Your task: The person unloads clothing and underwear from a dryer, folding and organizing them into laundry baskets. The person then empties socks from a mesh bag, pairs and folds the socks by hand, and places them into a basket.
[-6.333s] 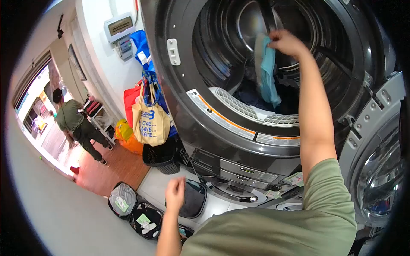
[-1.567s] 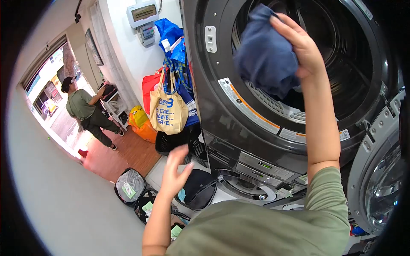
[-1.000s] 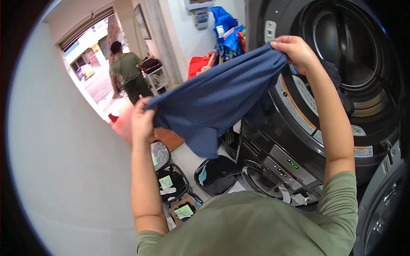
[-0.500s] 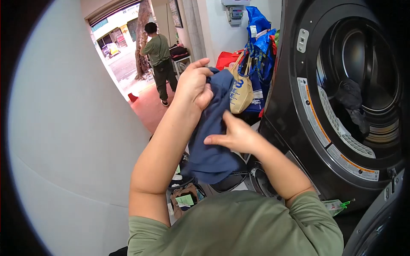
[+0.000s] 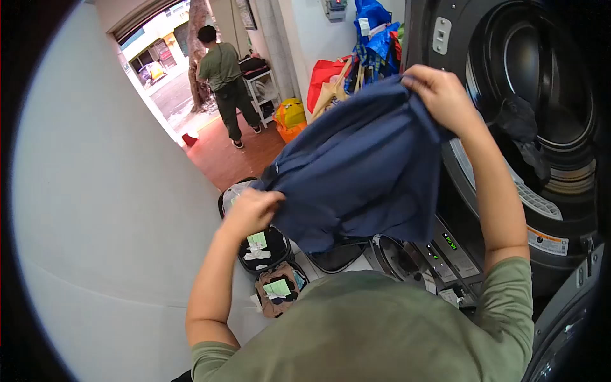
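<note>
A navy blue garment is stretched out in the air between my two hands. My left hand is closed on its lower left edge. My right hand pinches its upper right edge, near the open dryer. Inside the drum lies dark grey clothing. Below the garment, partly hidden by it, is a dark basket on the floor.
A basket with a green tag and one of brown clothes stand on the floor. Bags hang on the wall. A person stands near the doorway. The dryer's door hangs open at lower right.
The navy garment came out of the dryer, was stretched, bunched between my hands, and is now spread wide again. My right hand has moved up and right to its far edge.
</note>
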`<state>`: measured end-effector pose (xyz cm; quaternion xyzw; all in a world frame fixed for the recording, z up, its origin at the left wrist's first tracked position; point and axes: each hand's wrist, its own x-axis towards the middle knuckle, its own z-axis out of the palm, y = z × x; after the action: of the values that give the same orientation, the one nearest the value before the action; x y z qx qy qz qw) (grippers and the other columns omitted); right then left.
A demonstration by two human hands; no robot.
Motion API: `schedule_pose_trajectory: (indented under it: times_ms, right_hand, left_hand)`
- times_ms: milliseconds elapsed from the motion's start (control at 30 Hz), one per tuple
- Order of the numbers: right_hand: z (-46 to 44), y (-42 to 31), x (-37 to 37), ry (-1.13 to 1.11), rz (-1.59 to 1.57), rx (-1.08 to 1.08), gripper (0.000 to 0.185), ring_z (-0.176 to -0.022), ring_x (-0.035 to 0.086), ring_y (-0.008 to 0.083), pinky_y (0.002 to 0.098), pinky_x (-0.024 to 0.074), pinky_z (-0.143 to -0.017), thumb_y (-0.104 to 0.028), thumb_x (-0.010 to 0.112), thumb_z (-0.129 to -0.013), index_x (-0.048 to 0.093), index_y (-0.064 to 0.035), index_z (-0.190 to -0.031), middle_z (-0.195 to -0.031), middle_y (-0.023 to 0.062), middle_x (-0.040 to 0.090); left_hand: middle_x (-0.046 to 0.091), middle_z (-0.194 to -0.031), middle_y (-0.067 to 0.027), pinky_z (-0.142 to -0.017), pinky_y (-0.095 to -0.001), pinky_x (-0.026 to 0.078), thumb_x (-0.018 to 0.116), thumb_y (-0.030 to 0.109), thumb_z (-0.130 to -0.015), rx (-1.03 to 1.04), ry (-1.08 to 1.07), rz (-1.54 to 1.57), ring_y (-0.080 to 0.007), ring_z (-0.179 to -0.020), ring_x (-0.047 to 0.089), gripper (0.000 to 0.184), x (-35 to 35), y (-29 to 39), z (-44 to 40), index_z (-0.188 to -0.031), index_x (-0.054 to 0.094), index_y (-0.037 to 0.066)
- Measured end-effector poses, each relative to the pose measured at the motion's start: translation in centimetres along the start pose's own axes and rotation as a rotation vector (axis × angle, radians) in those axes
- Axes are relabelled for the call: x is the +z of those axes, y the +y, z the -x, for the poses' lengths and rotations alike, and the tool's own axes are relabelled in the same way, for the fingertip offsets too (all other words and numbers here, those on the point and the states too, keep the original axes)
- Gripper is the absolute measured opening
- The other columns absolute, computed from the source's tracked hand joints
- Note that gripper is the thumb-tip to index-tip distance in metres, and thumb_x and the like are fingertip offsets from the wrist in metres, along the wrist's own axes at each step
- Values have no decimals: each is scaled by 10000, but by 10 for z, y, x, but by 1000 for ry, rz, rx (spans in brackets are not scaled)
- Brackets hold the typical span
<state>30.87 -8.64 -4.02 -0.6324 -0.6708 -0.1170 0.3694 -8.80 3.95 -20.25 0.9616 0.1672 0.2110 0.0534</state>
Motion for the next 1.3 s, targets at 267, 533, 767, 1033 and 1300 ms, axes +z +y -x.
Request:
schedule_pose_trajectory:
  times_ms: [267, 533, 767, 1033, 1300]
  right_hand:
    - [30, 28, -16, 335, -1167, 233, 253, -859, 626, 85, 241, 502, -762, -214, 533, -1009, 629, -42, -1169, -1009, 11, 679]
    - [134, 31, -62, -128, -383, 177, 229, -760, 653, 163, 293, 497, -710, -182, 717, -847, 684, 44, -872, -793, 126, 689]
    - [216, 75, -2, 361, -1309, -59, 394, -887, 586, 169, 320, 462, -804, -404, 615, -901, 577, -41, -1050, -965, 95, 602]
    - [338, 14, 84, -345, -1777, 877, 896, -1178, 537, 243, 392, 393, -1048, -648, 645, -787, 467, 50, -1321, -1352, 158, 524]
    - [227, 5, 29, 249, -178, 381, 210, -926, 628, 240, 327, 433, -958, -141, 750, -790, 633, 13, -870, -1062, 74, 660]
  left_hand:
    - [595, -1156, -199, -1010, -367, 415, 667, -51, -763, -230, 696, 264, -287, -1129, 574, 499, -43, 3, -35, -1232, 506, 10]
    - [640, -809, -126, -758, -329, 484, 571, -41, -688, -764, 229, 129, -200, -797, 594, 227, -70, -64, 64, -906, 627, -9]
    - [660, -833, -99, -750, -344, 486, 677, -11, -693, -918, -220, 435, -188, -795, 599, 244, -38, -24, 120, -930, 629, -43]
    - [686, -927, -101, -836, -350, 490, 735, 35, -713, -1094, 426, 1202, -209, -855, 633, 314, 109, 24, 127, -1005, 658, -53]
    - [682, -980, -87, -848, -343, 499, 757, 119, -799, -1017, 258, 941, -193, -865, 633, 331, 19, 13, 56, -1058, 654, -59]
